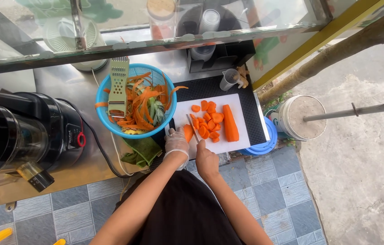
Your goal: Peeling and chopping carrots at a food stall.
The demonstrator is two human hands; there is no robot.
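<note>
- We are holding down a stub of orange carrot with our left hand, which is wearing a thin clear plastic glove and is curled closed over the piece at the near left edge of the white rectangular plastic cutting board.
- We are gripping the handle of a small kitchen knife in our bare right hand, fingers wrapped tight around it, with the blade lying against the carrot stub just to its right.
- We are seeing a heap of orange carrot rounds lying in the middle of the board, just beyond the blade.
- We are seeing one long halved carrot piece lying lengthwise just to the right of the rounds.
- The board is resting on a black ribbed rubber mat on the steel counter.
- A round blue plastic basket is sitting just left of the board, filled with orange carrot peelings, with a pale green flat grater leaning in it.
- A crumpled green cloth is lying near the basket, by our left wrist.
- A black juicer machine is standing well to the left.
- A white bucket is standing on the ground to the right of the counter.
</note>
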